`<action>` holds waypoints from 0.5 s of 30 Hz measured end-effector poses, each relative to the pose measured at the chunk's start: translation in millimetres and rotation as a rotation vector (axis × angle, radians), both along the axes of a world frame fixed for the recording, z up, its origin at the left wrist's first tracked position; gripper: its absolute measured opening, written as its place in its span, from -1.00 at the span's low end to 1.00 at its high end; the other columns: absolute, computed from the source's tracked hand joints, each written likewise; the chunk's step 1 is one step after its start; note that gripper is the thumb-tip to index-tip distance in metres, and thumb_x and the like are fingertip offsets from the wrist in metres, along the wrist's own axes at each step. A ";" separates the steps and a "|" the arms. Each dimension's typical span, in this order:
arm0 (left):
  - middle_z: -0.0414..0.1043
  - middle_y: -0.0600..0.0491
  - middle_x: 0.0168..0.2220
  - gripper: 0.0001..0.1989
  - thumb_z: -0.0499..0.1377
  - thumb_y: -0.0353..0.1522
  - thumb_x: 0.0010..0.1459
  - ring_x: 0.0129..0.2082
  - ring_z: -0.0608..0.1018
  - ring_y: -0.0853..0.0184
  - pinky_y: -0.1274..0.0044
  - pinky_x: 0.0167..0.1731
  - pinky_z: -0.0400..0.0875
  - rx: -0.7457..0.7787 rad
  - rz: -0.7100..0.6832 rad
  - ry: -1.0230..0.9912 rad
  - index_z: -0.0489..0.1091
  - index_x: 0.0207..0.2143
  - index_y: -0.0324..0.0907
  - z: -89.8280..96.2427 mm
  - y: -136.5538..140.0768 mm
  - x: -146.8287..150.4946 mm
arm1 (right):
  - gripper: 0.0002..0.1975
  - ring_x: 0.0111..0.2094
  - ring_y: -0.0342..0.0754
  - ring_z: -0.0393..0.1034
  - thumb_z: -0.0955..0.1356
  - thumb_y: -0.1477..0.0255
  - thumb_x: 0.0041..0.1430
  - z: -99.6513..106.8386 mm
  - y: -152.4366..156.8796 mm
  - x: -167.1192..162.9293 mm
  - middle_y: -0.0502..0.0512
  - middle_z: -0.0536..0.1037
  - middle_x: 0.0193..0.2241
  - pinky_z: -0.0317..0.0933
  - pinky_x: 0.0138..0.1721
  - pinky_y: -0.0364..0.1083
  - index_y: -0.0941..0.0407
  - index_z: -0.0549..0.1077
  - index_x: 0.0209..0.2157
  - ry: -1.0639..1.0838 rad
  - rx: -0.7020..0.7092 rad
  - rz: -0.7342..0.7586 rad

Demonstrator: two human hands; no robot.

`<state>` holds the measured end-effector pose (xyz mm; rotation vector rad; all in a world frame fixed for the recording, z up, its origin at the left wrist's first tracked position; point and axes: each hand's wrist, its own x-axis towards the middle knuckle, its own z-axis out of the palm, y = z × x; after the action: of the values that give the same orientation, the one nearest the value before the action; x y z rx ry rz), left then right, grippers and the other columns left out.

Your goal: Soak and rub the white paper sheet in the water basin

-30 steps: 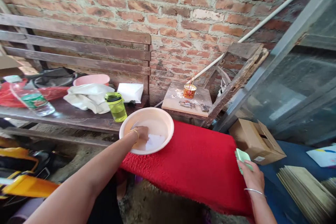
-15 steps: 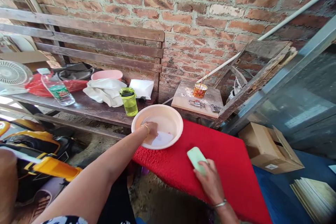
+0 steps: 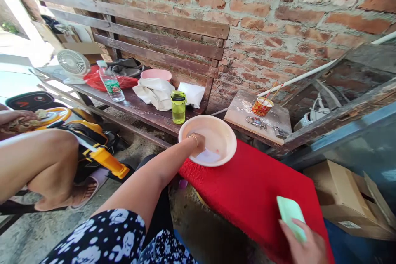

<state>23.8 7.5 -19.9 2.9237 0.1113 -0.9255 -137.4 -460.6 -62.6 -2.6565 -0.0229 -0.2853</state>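
Head view, green block (image 3: 288,211) moved, farther from basin (image 3: 229,138)

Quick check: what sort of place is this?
Probably a household's semi-open porch or shed: a bare brick wall, a slatted wooden bench with a fan on it, and bright daylight at far left.

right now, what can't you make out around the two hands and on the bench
- Left hand: in the head view, the hand itself hides whatever its fingertips touch in the basin.
- Right hand: wrist cut off by the head view's bottom edge.
- Green pad: underside turned away from the head camera.
- Bottle label: small print too tiny in the head view.
- Pink bowl: lower front hidden by white cloth, head view.
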 end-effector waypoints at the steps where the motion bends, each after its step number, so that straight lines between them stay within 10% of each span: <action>1: 0.44 -0.30 0.13 -0.25 0.40 -0.10 -0.11 0.11 0.49 -0.09 0.28 0.08 0.40 0.001 0.001 0.000 0.44 0.12 -0.27 -0.6 0.5 0.4 | -0.57 -0.27 0.24 0.44 0.28 -0.11 0.07 0.8 38.4 -1.1 0.19 0.47 -0.34 0.42 -0.29 0.21 -0.10 0.49 -0.26 -0.019 0.088 0.012; 8: 0.47 -0.26 0.10 -0.20 0.41 -0.04 -0.18 0.11 0.49 -0.09 0.29 0.10 0.39 0.000 -0.004 -0.014 0.45 0.11 -0.22 -5.1 4.0 1.0 | -0.77 -0.17 0.08 0.44 0.34 0.20 0.18 6.2 225.4 -20.1 0.13 0.43 -0.19 0.39 -0.11 0.06 -0.01 0.50 -0.18 0.063 0.305 0.451; 11: 0.48 -0.28 0.08 -0.23 0.39 -0.06 -0.15 0.08 0.51 -0.09 0.29 0.08 0.40 0.001 -0.017 -0.014 0.45 0.10 -0.25 -5.4 3.9 1.2 | -0.80 -0.15 0.09 0.43 0.35 0.24 0.18 5.4 226.9 -20.1 0.14 0.43 -0.18 0.38 -0.08 0.08 -0.02 0.51 -0.20 0.052 0.264 0.484; 15: 0.50 -0.31 0.04 -0.26 0.39 -0.07 -0.16 0.05 0.53 -0.11 0.27 0.04 0.44 -0.008 -0.028 -0.002 0.49 0.05 -0.30 -5.9 3.4 2.0 | -0.64 -0.19 0.10 0.46 0.30 0.03 0.18 -0.8 142.8 -23.7 0.16 0.45 -0.20 0.40 -0.13 0.07 -0.01 0.52 -0.23 0.084 0.216 0.314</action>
<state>25.8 10.9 -25.8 2.9259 0.0663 -0.9241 -161.2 -317.8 -63.3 -2.4024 -0.3578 -0.0681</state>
